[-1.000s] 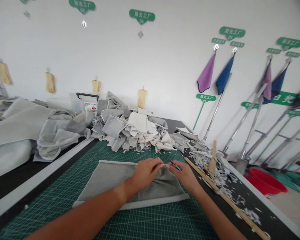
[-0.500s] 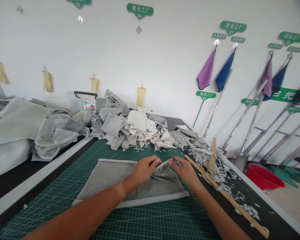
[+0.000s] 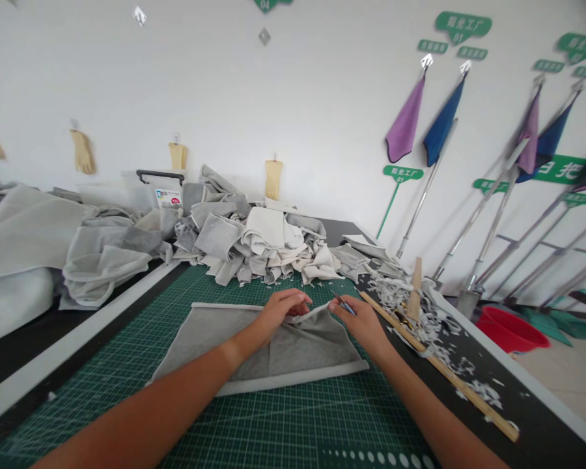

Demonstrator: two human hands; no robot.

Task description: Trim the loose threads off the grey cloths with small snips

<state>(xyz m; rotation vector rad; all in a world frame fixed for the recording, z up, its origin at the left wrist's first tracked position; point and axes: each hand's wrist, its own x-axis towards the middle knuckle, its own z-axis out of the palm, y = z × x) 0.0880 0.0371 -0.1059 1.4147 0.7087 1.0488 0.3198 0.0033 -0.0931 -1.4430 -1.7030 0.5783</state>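
Here, left hand (image 3: 284, 312) clamped on grey cloth (image 3: 273, 345); right hand (image 3: 362, 327) on small scissors (image 3: 344, 303); wooden strip (image 3: 434, 365) just beside.

The small blue-handled snips (image 3: 344, 305) are partly hidden by the right hand (image 3: 362, 327).

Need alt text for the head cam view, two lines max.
Two bare hands work at the top edge of a grey cloth lying on a green cutting mat: the left hand grips the edge, the right hand holds small blue-handled scissors. Behind is a heap of grey and cream fabric; a wooden ruler lies among scraps to the right.
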